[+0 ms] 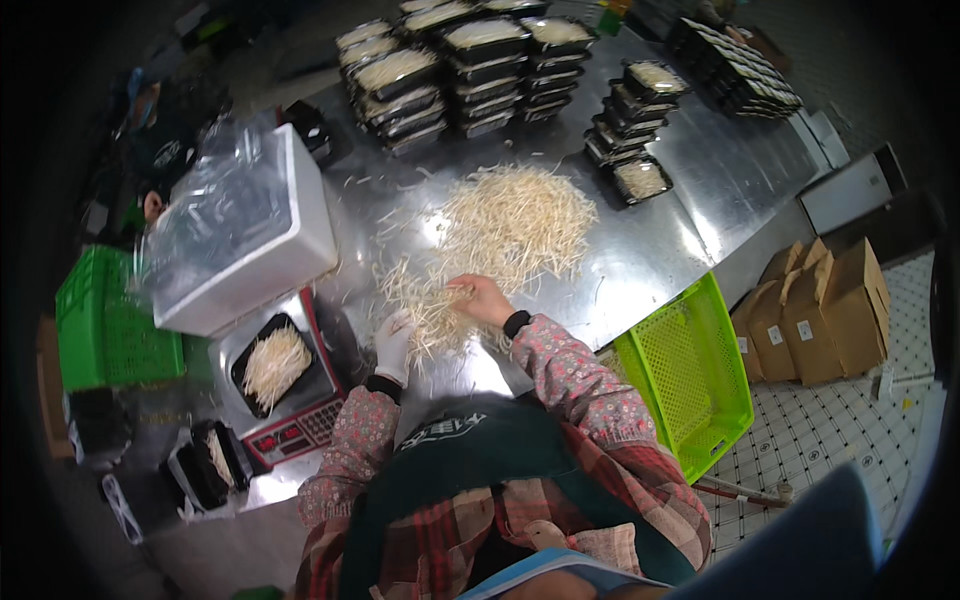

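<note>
A loose heap of pale bean sprouts [520, 220] lies on the steel table, with a thinner spread reaching toward me. My right hand [482, 300], bare, is at the near edge of the heap, its fingers closed in a pinch on some sprouts. In a white glove, my left hand [395, 345] rests left of the thinner spread, its fingers curled together against strands of sprouts. To its left, a black tray [272, 364] filled with sprouts sits on a red-framed scale [297, 432].
Stacked, wrapped trays of sprouts [487, 65] stand along the far side, with a shorter stack [632, 115] to the right. A white foam box [250, 285] holds clear plastic lids. Green crates [690, 375] flank the table, and cardboard boxes [820, 315] stand on the right.
</note>
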Available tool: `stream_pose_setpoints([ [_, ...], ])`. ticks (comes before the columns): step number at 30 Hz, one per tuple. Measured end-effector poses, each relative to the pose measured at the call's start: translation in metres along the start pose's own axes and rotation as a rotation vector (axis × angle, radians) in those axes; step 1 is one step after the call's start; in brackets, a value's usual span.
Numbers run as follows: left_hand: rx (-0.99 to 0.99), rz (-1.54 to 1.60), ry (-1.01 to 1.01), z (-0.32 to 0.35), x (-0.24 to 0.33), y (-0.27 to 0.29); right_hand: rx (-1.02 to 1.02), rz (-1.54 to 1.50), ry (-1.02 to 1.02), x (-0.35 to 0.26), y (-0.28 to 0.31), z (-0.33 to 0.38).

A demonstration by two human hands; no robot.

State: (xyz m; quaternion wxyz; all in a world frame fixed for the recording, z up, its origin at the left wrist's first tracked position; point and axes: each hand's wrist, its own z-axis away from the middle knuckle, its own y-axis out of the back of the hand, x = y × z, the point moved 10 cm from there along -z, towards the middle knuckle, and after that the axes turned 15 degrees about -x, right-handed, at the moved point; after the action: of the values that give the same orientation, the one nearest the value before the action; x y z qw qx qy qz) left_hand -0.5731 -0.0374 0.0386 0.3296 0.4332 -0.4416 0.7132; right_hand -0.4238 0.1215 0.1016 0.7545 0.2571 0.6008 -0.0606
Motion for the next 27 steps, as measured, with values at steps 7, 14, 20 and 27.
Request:
stream_pose_setpoints([
  [7,0.092,0.101,0.064,0.055,0.007,0.022,0.092,-0.059,-0.104,0.023,0.028,0.037],
  [14,0.006,-0.325,0.062,0.058,0.025,0.006,0.184,-0.101,-0.055,0.046,0.050,0.073],
  [20,-0.272,-1.439,-0.181,0.044,0.063,-0.063,0.312,0.282,-0.131,0.052,0.067,0.102],
  [27,-0.526,-1.597,-0.090,-0.019,0.026,-0.093,0.140,0.597,-0.229,0.028,0.014,0.072],
])
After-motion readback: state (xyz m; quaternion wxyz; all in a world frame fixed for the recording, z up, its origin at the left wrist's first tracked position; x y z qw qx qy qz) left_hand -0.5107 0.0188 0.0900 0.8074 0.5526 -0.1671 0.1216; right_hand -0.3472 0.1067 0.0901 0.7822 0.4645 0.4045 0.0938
